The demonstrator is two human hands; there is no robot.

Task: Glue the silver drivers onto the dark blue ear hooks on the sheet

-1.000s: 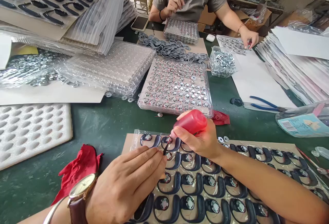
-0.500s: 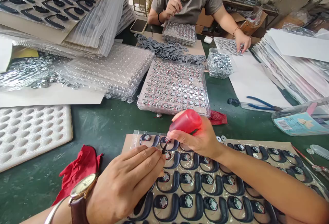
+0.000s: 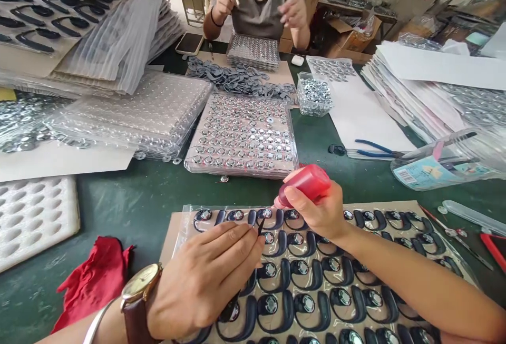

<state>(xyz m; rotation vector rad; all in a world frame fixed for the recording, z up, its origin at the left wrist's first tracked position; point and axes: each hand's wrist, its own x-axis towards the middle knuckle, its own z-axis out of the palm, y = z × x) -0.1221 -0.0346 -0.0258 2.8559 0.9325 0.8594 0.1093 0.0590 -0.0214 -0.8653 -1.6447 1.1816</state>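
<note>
My right hand [image 3: 322,212] is closed round a small red squeeze bottle [image 3: 305,183], tilted with its tip down at a part in the top row of a plastic tray of dark ear-hook parts [image 3: 316,281]. My left hand [image 3: 205,275], with a watch on its wrist, lies on the tray's left side. Its fingers are pinched on a thin dark tool [image 3: 261,225] whose point sits just below the bottle's tip. Each hook holds a round silver disc.
A tray of small silver discs [image 3: 243,136] lies beyond the hooks. A red cloth [image 3: 95,278], white foam tray [image 3: 31,217], blue pliers [image 3: 375,149] and stacked trays surround me. Across the table a person [image 3: 256,1] works over another tray [image 3: 253,51].
The view has shifted right. My right hand and bottle moved a little to the right along the top row. The person opposite has raised both hands off the table.
</note>
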